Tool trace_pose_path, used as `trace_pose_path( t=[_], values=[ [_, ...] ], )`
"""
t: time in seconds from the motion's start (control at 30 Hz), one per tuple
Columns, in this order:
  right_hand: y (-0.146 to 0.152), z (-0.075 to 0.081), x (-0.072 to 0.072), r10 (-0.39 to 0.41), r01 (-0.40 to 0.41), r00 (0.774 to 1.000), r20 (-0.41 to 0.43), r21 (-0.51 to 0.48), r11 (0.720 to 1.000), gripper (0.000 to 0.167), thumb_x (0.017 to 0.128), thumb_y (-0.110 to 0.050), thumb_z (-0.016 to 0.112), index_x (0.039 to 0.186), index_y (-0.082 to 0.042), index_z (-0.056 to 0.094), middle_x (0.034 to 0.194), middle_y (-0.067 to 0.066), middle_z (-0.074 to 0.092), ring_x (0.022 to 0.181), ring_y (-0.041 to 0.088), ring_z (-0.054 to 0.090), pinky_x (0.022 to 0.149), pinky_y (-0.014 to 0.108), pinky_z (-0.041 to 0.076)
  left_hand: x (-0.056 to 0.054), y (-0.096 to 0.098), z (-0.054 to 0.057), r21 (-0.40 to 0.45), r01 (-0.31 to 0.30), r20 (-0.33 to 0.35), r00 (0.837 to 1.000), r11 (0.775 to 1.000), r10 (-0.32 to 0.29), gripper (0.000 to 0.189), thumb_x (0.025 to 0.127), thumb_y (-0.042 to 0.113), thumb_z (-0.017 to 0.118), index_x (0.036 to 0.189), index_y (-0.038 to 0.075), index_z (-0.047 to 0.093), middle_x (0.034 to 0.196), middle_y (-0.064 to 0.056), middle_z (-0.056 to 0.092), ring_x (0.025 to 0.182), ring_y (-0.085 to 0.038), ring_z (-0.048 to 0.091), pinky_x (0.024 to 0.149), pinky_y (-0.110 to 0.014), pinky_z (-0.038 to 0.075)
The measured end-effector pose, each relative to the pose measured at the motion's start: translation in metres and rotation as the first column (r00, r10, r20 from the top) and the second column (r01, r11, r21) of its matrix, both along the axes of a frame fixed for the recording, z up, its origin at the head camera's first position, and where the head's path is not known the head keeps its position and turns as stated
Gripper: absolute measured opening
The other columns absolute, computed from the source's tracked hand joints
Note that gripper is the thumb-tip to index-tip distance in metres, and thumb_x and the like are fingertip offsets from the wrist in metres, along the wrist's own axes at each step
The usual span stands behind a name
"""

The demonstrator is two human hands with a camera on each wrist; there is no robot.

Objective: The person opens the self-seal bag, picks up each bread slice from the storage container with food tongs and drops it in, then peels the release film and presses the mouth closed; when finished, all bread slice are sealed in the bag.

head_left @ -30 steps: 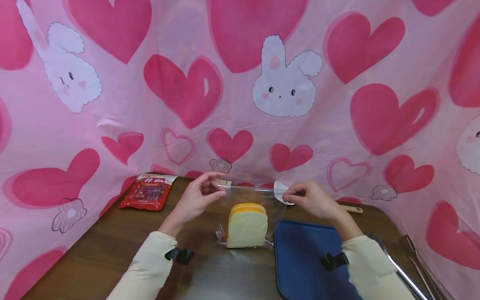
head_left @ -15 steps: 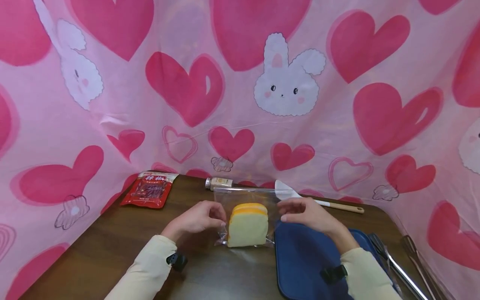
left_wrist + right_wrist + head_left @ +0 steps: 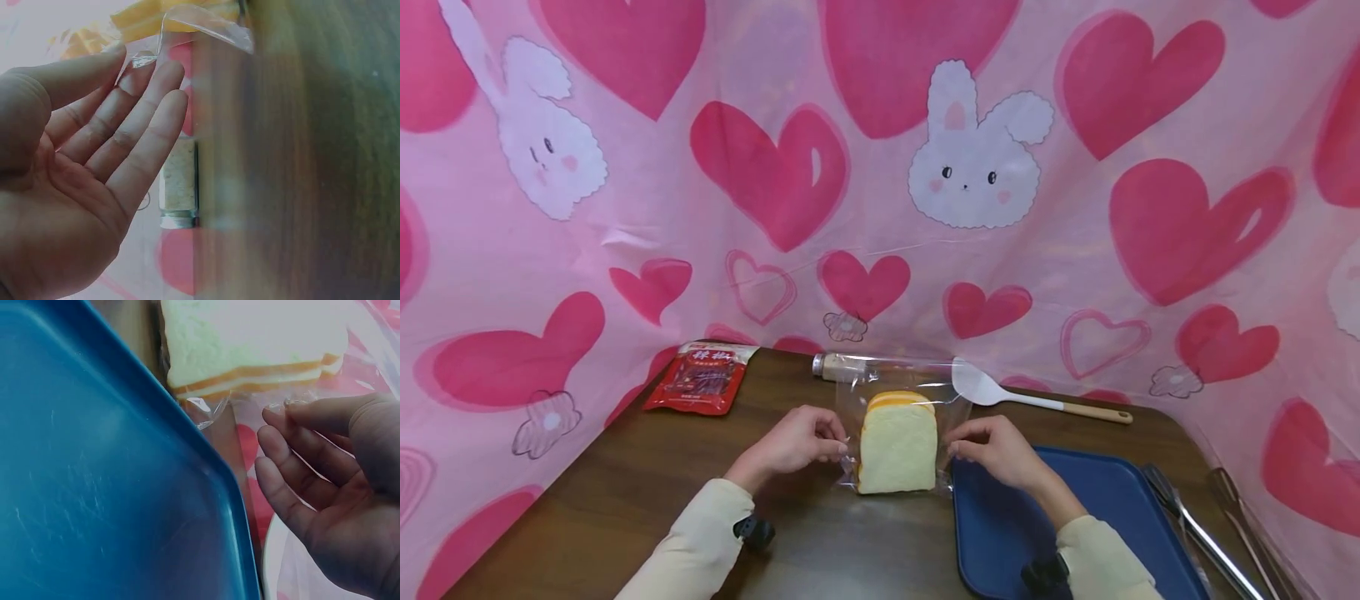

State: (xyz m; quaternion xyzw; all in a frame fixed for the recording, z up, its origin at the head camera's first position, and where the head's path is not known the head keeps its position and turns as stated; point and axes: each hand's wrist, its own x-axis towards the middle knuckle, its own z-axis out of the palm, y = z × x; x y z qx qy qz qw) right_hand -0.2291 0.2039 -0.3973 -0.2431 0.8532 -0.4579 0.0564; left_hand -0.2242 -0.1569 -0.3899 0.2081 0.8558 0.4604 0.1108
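Note:
Two slices of bread (image 3: 898,450) stand upright inside a clear plastic bag (image 3: 910,375) near the middle of the table. At the bag's left side, my left hand (image 3: 797,440) pinches the film between thumb and index finger; the left wrist view shows the other fingers of that hand (image 3: 106,144) extended. My right hand (image 3: 996,450) pinches the bag's right side. In the right wrist view, thumb and index fingertip meet on the film just beyond the bread (image 3: 262,344), with the remaining fingers loosely bent.
A blue tray (image 3: 1075,500) lies at right, close to the bag. Behind are a small jar (image 3: 838,367) and a white spatula (image 3: 1030,399) with a wooden handle. A red packet (image 3: 702,379) lies back left. Metal utensils (image 3: 1202,533) line the right edge.
Both hands have come down from the bag's top edge to its sides and now pinch the film there. The bag's top has tipped slightly upward and back; the bread stands in nearly the same place.

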Motion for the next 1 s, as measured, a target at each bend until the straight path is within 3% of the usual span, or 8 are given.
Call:
trace_pose_path(
  t=[0.13, 0.3, 0.47, 0.6, 0.77, 1.0],
  values=[
    [0.002, 0.004, 0.003, -0.029, 0.029, 1.0, -0.007, 0.006, 1.0, 0.017, 0.097, -0.006, 0.074, 0.107, 0.006, 0.078, 0.101, 0.017, 0.079, 0.085, 0.019, 0.077, 0.076, 0.023, 0.062, 0.0, -0.005, 0.003, 0.019, -0.004, -0.002, 1.0, 1.0, 0.004, 0.008, 0.096, 0.015, 0.077, 0.095, 0.008, 0.072, 0.086, -0.003, 0.072, 0.079, -0.019, 0.067, 0.074, -0.035, 0.06],
    [0.007, 0.01, 0.006, -0.023, 0.024, 1.0, 0.012, -0.008, 1.0, 0.018, 0.097, -0.006, 0.073, 0.108, 0.007, 0.077, 0.104, 0.02, 0.078, 0.084, 0.023, 0.077, 0.076, 0.023, 0.062, 0.001, -0.013, 0.007, 0.116, 0.026, 0.089, 0.995, 0.993, -0.036, 0.013, 0.1, 0.015, 0.073, 0.102, 0.003, 0.07, 0.097, -0.008, 0.074, 0.091, -0.022, 0.073, 0.087, -0.04, 0.064],
    [0.012, 0.013, 0.01, -0.007, 0.014, 0.998, 0.063, -0.101, 0.995, 0.022, 0.098, -0.006, 0.073, 0.113, 0.011, 0.074, 0.104, 0.026, 0.077, 0.082, 0.013, 0.074, 0.079, 0.025, 0.063, 0.0, -0.017, 0.006, 0.222, 0.022, 0.176, 0.982, 0.975, -0.062, 0.015, 0.103, 0.012, 0.068, 0.108, -0.001, 0.063, 0.099, -0.012, 0.075, 0.094, -0.024, 0.076, 0.088, -0.044, 0.065],
    [0.014, 0.012, 0.011, 0.011, 0.008, 0.995, 0.096, -0.194, 0.981, 0.024, 0.098, -0.003, 0.072, 0.115, 0.014, 0.072, 0.104, 0.03, 0.076, 0.082, 0.01, 0.075, 0.08, 0.026, 0.064, 0.0, -0.017, 0.006, 0.244, -0.009, 0.184, 0.982, 0.97, -0.037, 0.015, 0.102, 0.01, 0.069, 0.108, -0.002, 0.063, 0.092, -0.01, 0.073, 0.084, -0.022, 0.074, 0.082, -0.044, 0.066],
    [0.013, 0.011, 0.012, 0.013, 0.02, 0.991, 0.133, -0.246, 0.969, 0.027, 0.098, -0.003, 0.072, 0.116, 0.016, 0.069, 0.099, 0.019, 0.079, 0.082, 0.01, 0.075, 0.08, 0.027, 0.064, 0.0, -0.016, 0.006, 0.274, -0.032, 0.201, 0.979, 0.961, -0.025, 0.018, 0.101, 0.005, 0.07, 0.111, -0.007, 0.062, 0.086, -0.008, 0.073, 0.077, -0.019, 0.075, 0.077, -0.045, 0.067],
    [0.004, 0.004, 0.014, -0.031, 0.104, 0.971, 0.239, -0.298, 0.949, 0.032, 0.096, -0.001, 0.072, 0.119, 0.018, 0.06, 0.089, 0.003, 0.079, 0.079, 0.01, 0.075, 0.078, 0.027, 0.064, 0.003, -0.017, 0.007, 0.235, -0.075, 0.245, 0.969, 0.969, 0.015, 0.049, 0.098, 0.005, 0.073, 0.141, -0.007, 0.053, 0.083, -0.007, 0.074, 0.069, -0.016, 0.071, 0.073, -0.04, 0.066]
  ],
)
